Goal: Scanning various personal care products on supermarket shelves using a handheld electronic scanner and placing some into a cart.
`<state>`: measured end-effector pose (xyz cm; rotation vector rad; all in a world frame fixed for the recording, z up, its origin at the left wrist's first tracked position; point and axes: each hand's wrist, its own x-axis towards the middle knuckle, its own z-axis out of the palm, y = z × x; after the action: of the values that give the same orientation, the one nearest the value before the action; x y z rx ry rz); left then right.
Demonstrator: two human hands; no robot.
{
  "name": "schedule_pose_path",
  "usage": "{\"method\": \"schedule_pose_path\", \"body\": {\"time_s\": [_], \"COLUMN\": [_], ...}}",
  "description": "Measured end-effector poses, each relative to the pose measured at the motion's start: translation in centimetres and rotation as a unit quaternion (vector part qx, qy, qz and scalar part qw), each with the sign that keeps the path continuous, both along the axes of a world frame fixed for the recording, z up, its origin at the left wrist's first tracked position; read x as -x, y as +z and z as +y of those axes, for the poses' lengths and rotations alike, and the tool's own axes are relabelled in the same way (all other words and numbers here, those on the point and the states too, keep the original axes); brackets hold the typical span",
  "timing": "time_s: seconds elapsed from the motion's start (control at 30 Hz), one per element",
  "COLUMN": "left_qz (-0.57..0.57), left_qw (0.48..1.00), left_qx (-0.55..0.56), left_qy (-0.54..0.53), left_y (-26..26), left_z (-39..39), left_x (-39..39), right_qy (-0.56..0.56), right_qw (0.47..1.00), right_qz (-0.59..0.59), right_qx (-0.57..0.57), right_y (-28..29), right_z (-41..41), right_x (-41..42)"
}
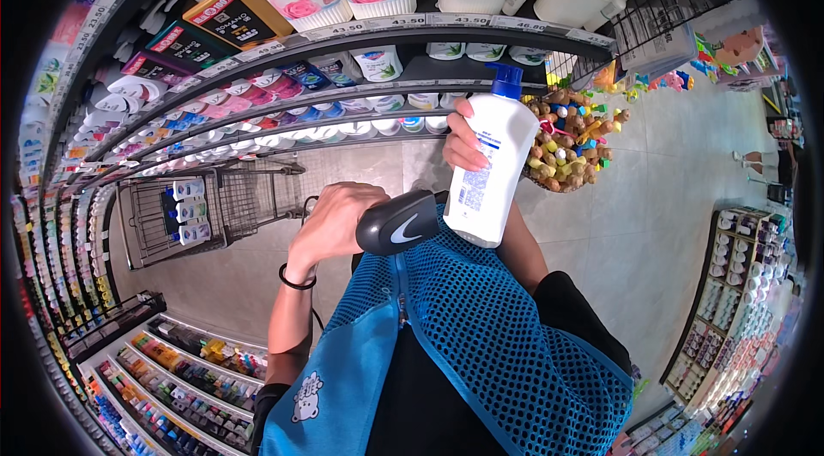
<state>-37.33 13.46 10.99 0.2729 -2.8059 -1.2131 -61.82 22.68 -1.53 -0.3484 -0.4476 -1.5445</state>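
Note:
My right hand (467,137) grips a white plastic pump bottle (492,166) with a blue pump head; its printed back label faces up toward me. Beside the bottle's lower left side, my left hand (335,218) is closed around a black object with a white swoosh (399,227), whose exact kind I cannot tell. The object's right end is close to the bottle; whether they touch is unclear. Both hands are in front of my blue mesh vest (463,301). Past the bottle are shelves with rows of toiletry bottles (380,63).
A wire shopping cart (238,192) with several blue-capped bottles (190,211) stands at the left. A basket heaped with small toys (570,147) is right of the bottle. Low product shelves (187,366) lie lower left, more shelving (734,295) at the right. A person (759,161) is partly visible far right.

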Motion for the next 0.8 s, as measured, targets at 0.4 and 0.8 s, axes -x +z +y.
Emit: {"method": "schedule_pose_path", "body": {"time_s": [0.4, 0.8], "left_qz": [-0.02, -0.02], "left_qw": [0.981, 0.931], "left_qx": [-0.127, -0.206], "left_qy": [0.142, 0.301], "left_y": [-4.0, -8.3], "left_z": [-1.1, 1.0], "left_x": [-2.9, -8.1], "right_qy": [-0.308, -0.447], "right_qw": [0.744, 0.481], "right_qz": [0.493, 0.661], "right_qx": [-0.329, -0.363], "right_y": [-1.3, -5.2], "right_z": [2.7, -4.9], "right_x": [4.7, 6.3]}}
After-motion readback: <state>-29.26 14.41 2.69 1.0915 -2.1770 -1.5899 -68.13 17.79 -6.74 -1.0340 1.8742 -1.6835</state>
